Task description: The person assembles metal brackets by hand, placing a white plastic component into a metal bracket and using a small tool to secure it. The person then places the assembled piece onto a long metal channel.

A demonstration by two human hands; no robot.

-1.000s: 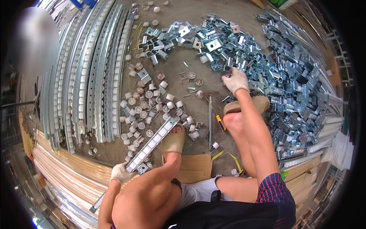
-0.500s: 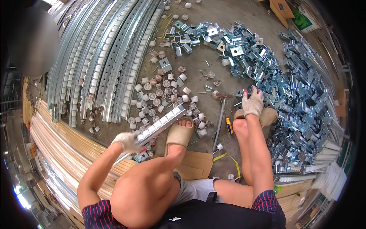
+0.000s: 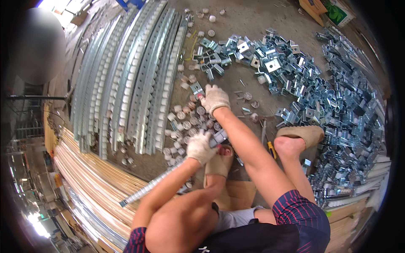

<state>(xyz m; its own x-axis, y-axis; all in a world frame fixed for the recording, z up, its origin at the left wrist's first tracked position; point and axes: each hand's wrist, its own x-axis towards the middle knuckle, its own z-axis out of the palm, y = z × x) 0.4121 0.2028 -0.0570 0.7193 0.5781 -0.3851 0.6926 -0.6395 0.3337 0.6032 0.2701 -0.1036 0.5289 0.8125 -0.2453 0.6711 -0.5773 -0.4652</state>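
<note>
My left hand (image 3: 201, 147), in a white knitted glove, is closed around a narrow metal roller rail (image 3: 154, 182) with white rollers. The rail slants from lower left up to its end beside my left sandal (image 3: 218, 164). Farther out, my gloved right hand (image 3: 216, 100) reaches across with thumb and fingers closed at a flat metal bracket (image 3: 196, 88) with a hole. Bare fingertips show through the glove. Under and around both hands lie loose white rollers (image 3: 186, 125), some brownish, partly hidden by my hands and the rail.
Long roller rails (image 3: 139, 84) lie side by side at the left. A heap of zinc-coloured brackets (image 3: 308, 84) curves around the right. Near my right sandal (image 3: 301, 134) are a yellow-handled screwdriver (image 3: 271, 150) and a hammer (image 3: 264, 130). Long pale wrapped strips (image 3: 97, 173) lie at lower left.
My right hand has left the bracket heap and swung left to the single bracket among the rollers. My left hand has moved right and up along with the rail. The view has shifted slightly.
</note>
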